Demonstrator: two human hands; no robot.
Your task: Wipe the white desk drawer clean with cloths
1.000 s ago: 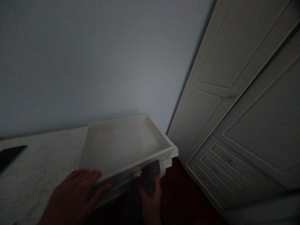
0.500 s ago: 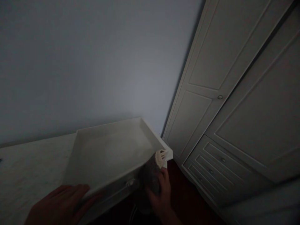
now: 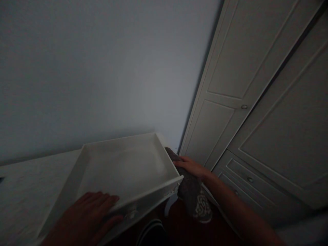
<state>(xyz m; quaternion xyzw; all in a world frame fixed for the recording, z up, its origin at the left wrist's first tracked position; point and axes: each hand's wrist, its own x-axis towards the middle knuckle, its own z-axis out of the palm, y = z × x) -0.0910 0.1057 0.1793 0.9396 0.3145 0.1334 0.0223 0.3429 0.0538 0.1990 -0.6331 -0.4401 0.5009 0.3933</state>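
Note:
A white drawer lies on top of a pale, marbled surface, open side up, with a bare inside. My left hand grips its front rim, fingers over the inside and thumb on the outer face near a round knob. At the drawer's right outer side, my right hand presses a grey cloth along the wall. The cloth's loose end, with a cream pattern, hangs down over the dark red floor. Part of the cloth is hidden behind the drawer's edge.
A grey-blue wall rises behind the drawer. White panelled wardrobe doors with small drawers below stand close on the right. The marbled top extends left, with a small dark thing at the edge of view.
My right hand has moved with the cloth from the drawer's front right corner round to its right outer side. My left hand has slid right along the front rim.

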